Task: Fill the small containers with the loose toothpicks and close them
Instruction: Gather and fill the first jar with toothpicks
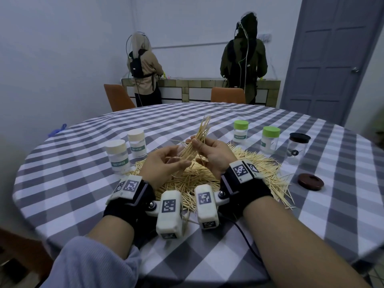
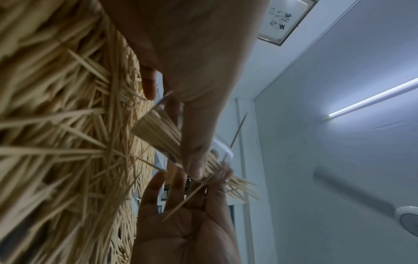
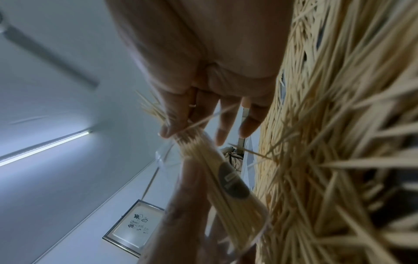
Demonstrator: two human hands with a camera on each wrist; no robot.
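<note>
Progress looks about mid-way, my guess. Four lidded jars stand on the table (image 1: 62,154): two cream-lid jars (image 1: 117,155) left of the pile (image 1: 207,177), two green-lid jars (image 1: 270,139) behind it on the right; they seem closed, and whether full I cannot tell. One clear jar (image 1: 296,147) with a dark top sits far right, and a brown lid (image 1: 310,181) lies loose on the cloth near it. I cannot tell if that jar is filled.

My left hand (image 1: 164,163) holds a clear container (image 2: 156,135) tilted over the pile, fingers curled round it, already packed with picks. My right hand (image 1: 209,151) pinches a bundle (image 1: 199,138) between thumb and fingers, feeding it into the container mouth; tips fan up and out, a few strays cross sideways.

Left to do, as I judge: seat this bundle, cap the container, deal with the big pile remaining, and close whatever the brown lid belongs to.

Room: both hands are raised above the pile, well apart from the jars on either side. Near table edge is just below my wrists, and pile strays reach toward it. Open cloth lies ahead past the pile. Two people stand at a counter (image 1: 207,88) far back, out of the way.
</note>
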